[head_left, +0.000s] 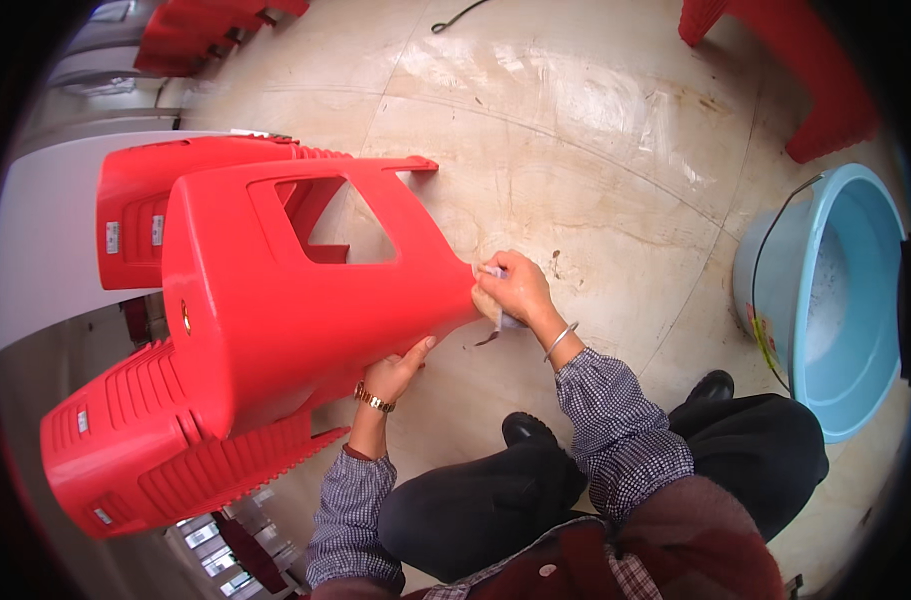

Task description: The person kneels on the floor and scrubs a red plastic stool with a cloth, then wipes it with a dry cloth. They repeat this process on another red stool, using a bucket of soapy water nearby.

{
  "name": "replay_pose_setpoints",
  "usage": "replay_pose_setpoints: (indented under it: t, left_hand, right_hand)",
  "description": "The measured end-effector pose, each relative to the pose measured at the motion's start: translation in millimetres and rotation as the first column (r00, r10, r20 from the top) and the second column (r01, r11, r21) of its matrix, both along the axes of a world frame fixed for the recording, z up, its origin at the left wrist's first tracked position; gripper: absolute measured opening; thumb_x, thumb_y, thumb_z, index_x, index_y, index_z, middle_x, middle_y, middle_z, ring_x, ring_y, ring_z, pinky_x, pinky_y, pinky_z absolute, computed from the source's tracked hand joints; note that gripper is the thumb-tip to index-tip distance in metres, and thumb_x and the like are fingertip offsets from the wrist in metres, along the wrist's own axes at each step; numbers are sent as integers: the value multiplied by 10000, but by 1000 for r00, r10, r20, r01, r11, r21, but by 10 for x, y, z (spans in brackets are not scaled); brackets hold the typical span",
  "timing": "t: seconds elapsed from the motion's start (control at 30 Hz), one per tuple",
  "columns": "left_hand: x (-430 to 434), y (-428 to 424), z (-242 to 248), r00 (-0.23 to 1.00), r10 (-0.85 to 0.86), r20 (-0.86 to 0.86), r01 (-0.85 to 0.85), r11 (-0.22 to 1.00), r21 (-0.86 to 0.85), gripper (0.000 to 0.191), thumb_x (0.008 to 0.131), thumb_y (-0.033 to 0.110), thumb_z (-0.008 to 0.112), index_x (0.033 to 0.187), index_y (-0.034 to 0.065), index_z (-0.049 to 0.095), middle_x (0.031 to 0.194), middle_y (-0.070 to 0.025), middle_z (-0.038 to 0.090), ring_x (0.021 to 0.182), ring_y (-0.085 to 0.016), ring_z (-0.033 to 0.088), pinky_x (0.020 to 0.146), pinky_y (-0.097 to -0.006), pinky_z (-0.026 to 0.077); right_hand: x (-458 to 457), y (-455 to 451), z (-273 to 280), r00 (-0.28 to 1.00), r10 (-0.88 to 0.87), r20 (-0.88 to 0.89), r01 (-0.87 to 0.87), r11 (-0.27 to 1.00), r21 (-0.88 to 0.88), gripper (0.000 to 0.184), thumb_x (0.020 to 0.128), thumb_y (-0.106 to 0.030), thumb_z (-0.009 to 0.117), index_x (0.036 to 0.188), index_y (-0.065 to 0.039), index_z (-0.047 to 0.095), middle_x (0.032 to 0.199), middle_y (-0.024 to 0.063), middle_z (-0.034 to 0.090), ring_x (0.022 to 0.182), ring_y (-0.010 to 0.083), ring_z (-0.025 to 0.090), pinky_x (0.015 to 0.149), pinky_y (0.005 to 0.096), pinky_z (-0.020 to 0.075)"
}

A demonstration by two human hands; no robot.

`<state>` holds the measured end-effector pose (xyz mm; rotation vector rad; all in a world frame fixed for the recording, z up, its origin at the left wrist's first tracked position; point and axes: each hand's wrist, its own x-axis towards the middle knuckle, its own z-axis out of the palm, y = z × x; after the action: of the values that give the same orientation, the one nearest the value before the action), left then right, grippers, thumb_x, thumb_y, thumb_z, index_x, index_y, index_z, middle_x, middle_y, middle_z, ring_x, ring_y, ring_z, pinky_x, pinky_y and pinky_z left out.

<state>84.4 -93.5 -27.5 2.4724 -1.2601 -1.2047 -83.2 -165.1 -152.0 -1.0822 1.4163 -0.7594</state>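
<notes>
A red plastic stool (298, 300) lies tilted on its side before me, its seat towards the left and its legs towards the right. My left hand (397, 371) grips the stool's lower edge, thumb on the outer face. At the end of one leg, my right hand (517, 289) holds a crumpled, light-coloured cloth (488, 304) against the plastic. The fingers of the left hand are mostly hidden behind the stool.
Stacked red stools stand at the left (125, 442) and behind (129, 217), near a white surface (43, 225). A light blue bucket (770, 247) with sudsy water stands at the right. More red stools (808, 60) are at the top right and top left.
</notes>
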Motion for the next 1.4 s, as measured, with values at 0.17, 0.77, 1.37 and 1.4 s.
replay_pose_setpoints:
  t: [0.17, 0.77, 1.37, 1.4]
  left_hand:
    - [46, -44, -16, 991, -33, 130, 6, 979, 203, 461, 864, 411, 673, 985, -35, 681, 919, -82, 698, 851, -151, 635, 774, -280, 490]
    - [58, 16, -60, 974, 77, -213, -97, 991, -88, 326, 859, 279, 709, 985, -21, 684, 928, -52, 688, 851, -132, 626, 781, -281, 498]
    - [70, -4, -71, 986, -32, -163, 10, 991, -136, 420, 871, 345, 681, 1070, -22, 630, 977, -63, 661, 797, -139, 629, 681, -274, 551]
    - [68, -1, -72, 987, -22, -158, 2, 992, -126, 401, 870, 331, 686, 1067, -15, 633, 971, -57, 661, 795, -131, 627, 681, -271, 549]
  right_hand:
    - [7, 81, -83, 984, 64, 166, -42, 991, -129, 218, 756, -272, 695, 826, -68, 664, 870, 91, 629, 800, 263, 626, 698, 341, 487]
    - [40, -112, 68, 995, -9, 97, 20, 993, -112, 191, 733, -220, 713, 830, -62, 664, 848, 89, 624, 779, 261, 625, 687, 323, 483]
    - [101, -182, 49, 977, 140, 159, -105, 972, -212, 197, 773, -295, 677, 797, -99, 680, 871, 98, 627, 792, 308, 622, 668, 375, 485]
    - [97, -193, 37, 967, 133, 218, -101, 984, -150, 194, 774, -295, 674, 803, -103, 683, 870, 101, 626, 797, 309, 624, 668, 379, 489]
